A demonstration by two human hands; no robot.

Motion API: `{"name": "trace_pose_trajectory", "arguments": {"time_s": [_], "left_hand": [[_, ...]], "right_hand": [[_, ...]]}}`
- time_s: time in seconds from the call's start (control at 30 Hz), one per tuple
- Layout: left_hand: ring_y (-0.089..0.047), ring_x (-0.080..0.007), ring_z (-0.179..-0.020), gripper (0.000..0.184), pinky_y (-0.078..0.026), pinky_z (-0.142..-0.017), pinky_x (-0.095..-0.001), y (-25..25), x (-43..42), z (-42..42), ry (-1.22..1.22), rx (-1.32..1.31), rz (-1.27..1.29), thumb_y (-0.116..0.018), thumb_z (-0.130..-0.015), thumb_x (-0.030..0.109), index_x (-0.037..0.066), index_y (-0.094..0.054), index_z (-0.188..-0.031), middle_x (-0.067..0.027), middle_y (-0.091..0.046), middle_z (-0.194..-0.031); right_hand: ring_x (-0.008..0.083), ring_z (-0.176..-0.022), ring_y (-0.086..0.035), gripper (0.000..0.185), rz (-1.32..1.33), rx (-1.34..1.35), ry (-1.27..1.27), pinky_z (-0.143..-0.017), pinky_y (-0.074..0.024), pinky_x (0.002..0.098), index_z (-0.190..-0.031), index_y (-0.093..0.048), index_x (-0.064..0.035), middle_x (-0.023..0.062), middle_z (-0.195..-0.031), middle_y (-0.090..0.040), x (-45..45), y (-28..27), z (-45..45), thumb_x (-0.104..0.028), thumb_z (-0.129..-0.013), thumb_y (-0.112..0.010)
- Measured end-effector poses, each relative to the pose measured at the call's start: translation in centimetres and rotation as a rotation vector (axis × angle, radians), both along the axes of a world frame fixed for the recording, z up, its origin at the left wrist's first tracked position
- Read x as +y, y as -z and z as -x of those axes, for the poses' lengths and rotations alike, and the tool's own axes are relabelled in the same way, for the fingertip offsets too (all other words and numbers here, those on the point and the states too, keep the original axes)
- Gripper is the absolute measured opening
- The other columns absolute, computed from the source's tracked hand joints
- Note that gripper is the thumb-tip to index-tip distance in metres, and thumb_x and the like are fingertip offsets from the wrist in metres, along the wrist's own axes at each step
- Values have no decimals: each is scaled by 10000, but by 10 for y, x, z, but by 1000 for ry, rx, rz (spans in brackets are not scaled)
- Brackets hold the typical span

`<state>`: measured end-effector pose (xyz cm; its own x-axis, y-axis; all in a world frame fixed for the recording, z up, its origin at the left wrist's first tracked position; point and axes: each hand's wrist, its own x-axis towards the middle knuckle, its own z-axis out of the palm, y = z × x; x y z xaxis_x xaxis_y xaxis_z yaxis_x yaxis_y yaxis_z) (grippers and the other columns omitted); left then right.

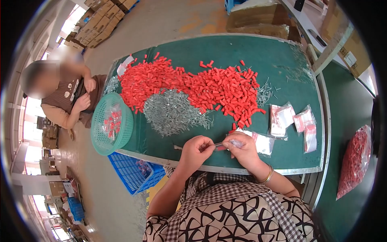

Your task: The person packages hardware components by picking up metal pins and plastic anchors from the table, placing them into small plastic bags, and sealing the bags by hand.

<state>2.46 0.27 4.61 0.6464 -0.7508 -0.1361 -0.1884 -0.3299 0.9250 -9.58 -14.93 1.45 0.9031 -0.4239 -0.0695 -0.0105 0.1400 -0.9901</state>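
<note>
My left hand and my right hand are close together over the front edge of the green table. Between them stretches a small clear plastic bag with something red at it. The left thumb and fingers pinch one end, while the right fingers are closed around the crumpled other end. Just beyond are a heap of red plastic caps and a pile of metal nails or pins. Flat clear bags lie beside my right hand.
More stacked clear bags lie at the table's right. A green basket with filled bags stands at the left edge, above a blue crate. A co-worker sits at the left. A large bag of red pieces lies far right.
</note>
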Motion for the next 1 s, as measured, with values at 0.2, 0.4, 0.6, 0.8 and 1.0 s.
{"name": "trace_pose_trajectory", "arguments": {"time_s": [0.2, 0.4, 0.6, 0.8, 1.0], "left_hand": [[-554, -81, -637, 60, -443, -574, -231, -17, 19, -10, 25, -85, 40, -673, -808, 24, 4, -628, -844, -28, -583, -755], [-567, -112, -702, 112, -468, -652, -252, -57, 105, -86, -817, -125, 601, -598, -896, 64, 14, -617, -994, -57, -623, -871], [-593, -126, -735, 214, -496, -682, -253, -37, 91, -71, -901, 61, 660, -559, -929, 108, -3, -611, -1104, -75, -640, -962], [-532, -100, -652, 140, -440, -600, -219, 7, 20, 7, -232, -135, 212, -678, -824, 13, 7, -652, -962, -40, -611, -916], [-483, -90, -641, 197, -410, -582, -222, -3, -21, 25, -86, -430, 123, -728, -751, 12, 33, -641, -926, -43, -556, -847]], "right_hand": [[84, -584, -549, 91, -124, -6, -105, -472, -458, 212, -902, -665, 4, 40, -808, -595, 2, -5, 0, -72, -905, -614], [93, -543, -534, 137, -398, -2, -147, -460, -446, 209, -998, -639, -17, 38, -718, -580, -4, 9, 5, -131, -947, -582], [200, -882, -629, 296, -1038, -198, -241, -844, -525, 396, -1192, -571, -22, 123, -1040, -627, -9, 18, 1, -2, -897, -591], [277, -1114, -599, 368, -1077, -215, -213, -1041, -440, 456, -1249, -537, -16, 168, -1187, -603, -10, 15, -4, 52, -888, -561], [281, -1079, -617, 355, -994, -199, -183, -1000, -478, 420, -1235, -548, -21, 169, -1161, -616, -6, 15, -5, 65, -891, -550]]}}
